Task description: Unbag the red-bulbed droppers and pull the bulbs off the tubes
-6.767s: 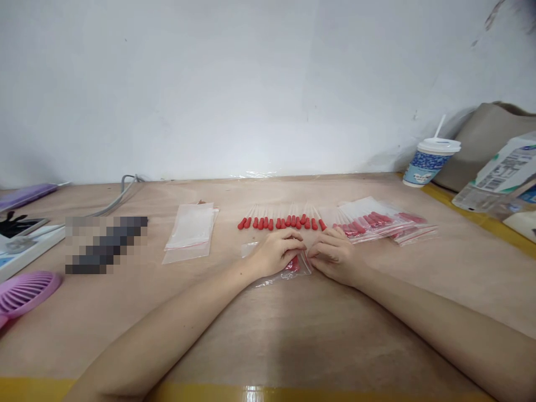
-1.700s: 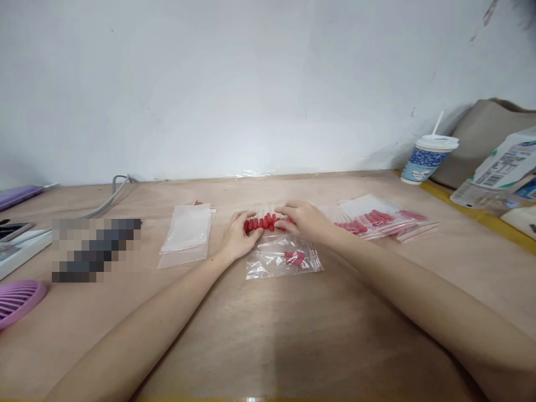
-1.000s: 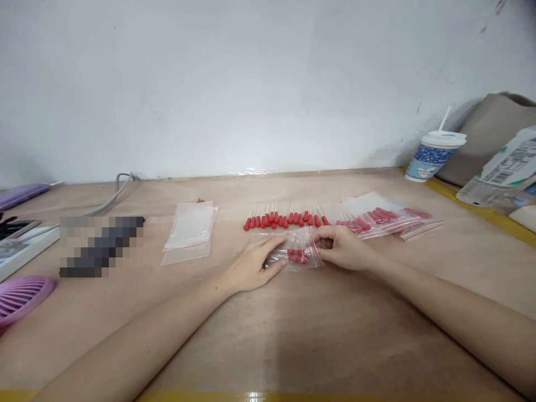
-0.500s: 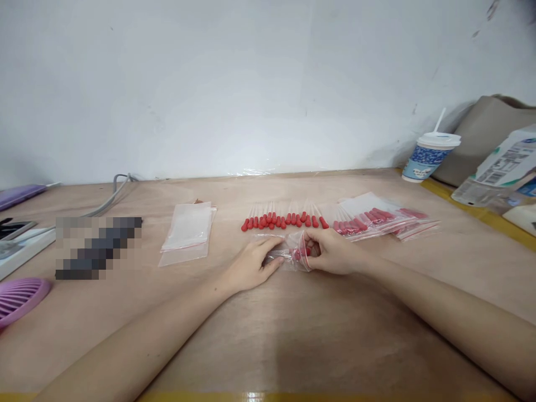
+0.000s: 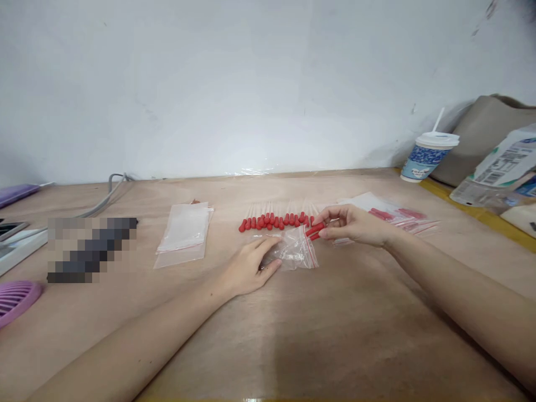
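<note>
Red bulbs, at least two showing, sit pinched between thumb and fingers of the right hand, at about 2 o'clock from the clear zip bag and right by its red-lined mouth, which faces 3 o'clock. Stems on these are hidden; can't tell if any part is inside. Left hand rests at 9 o'clock on the bag's other end, thumb and fingers apart with film between; can't tell how hard it presses. Bag lies crumpled on the table. Likely trouble: film is light, so if the left hand lets up the bag could slide or the mouth fold shut; a stem could snag the lip if angled badly; a loose pinch could drop a bulb. Row of red-tipped droppers runs from 11 to 1 o'clock, its right end just beside the right fingertips, so a careless knuckle could scatter it. Farther out: flat bag stack between 9 and 10; filled bags between 2 and 3, partly behind the right hand, could get dragged by the wrist. Lidded cup at 2, well apart.
</note>
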`<action>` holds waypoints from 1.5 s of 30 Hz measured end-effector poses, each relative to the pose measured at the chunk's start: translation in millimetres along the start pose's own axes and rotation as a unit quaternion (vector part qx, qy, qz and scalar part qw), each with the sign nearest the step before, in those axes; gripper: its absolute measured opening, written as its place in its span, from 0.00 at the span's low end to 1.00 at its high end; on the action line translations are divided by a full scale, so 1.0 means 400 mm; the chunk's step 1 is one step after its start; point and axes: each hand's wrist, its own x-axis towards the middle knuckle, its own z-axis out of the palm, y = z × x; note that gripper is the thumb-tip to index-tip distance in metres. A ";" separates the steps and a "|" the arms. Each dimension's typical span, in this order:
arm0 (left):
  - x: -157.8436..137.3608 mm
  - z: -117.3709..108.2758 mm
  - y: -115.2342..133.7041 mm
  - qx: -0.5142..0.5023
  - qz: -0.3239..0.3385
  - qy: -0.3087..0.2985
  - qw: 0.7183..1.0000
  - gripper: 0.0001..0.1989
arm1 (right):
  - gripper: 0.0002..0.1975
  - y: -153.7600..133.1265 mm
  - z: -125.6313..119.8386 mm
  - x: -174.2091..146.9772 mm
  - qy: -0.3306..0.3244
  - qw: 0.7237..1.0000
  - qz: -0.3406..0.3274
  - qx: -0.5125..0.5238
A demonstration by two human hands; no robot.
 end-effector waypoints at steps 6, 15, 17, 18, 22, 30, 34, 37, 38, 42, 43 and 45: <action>0.005 -0.007 0.002 -0.011 -0.003 0.027 1.000 0.19 | 0.15 -0.002 -0.124 -0.014 0.170 0.984 0.013 0.056; 0.035 -0.027 -0.093 -0.025 -0.199 0.199 0.959 0.25 | 0.09 -0.061 0.003 0.104 0.310 0.895 -0.286 -0.145; 0.039 -0.033 -0.121 -0.044 -0.216 0.204 0.954 0.26 | 0.10 -0.063 0.062 0.158 0.259 0.874 -0.326 -0.252; 0.040 -0.034 -0.133 -0.058 -0.217 0.204 0.953 0.26 | 0.10 -0.063 0.088 0.184 0.235 0.858 -0.337 -0.309; 0.041 -0.035 -0.173 -0.129 -0.214 0.193 0.949 0.29 | 0.12 -0.067 0.168 0.264 0.126 0.778 -0.354 -0.503; 0.049 -0.047 -0.181 -0.180 -0.210 0.148 0.950 0.35 | 0.09 -0.054 0.222 0.304 0.031 0.725 -0.323 -0.608; 0.054 -0.053 -0.168 -0.201 -0.161 0.111 0.960 0.28 | 0.13 -0.046 0.211 0.287 0.067 0.770 -0.359 -0.523; 0.054 -0.049 -0.174 -0.185 -0.167 0.110 0.962 0.27 | 0.12 -0.037 0.176 0.244 0.121 0.797 -0.367 -0.465; 0.053 -0.047 -0.178 -0.178 -0.176 0.112 0.962 0.28 | 0.11 -0.029 0.161 0.224 0.143 0.806 -0.357 -0.451; 0.051 -0.045 -0.190 -0.151 -0.187 0.096 0.966 0.30 | 0.08 0.021 0.103 0.129 0.204 0.849 -0.297 -0.387; 0.051 -0.047 -0.191 -0.142 -0.186 0.090 0.968 0.30 | 0.09 0.035 0.094 0.104 0.202 0.858 -0.281 -0.379; 0.052 -0.052 -0.189 -0.124 -0.183 0.077 0.972 0.31 | 0.08 0.061 0.082 0.057 0.192 0.868 -0.267 -0.372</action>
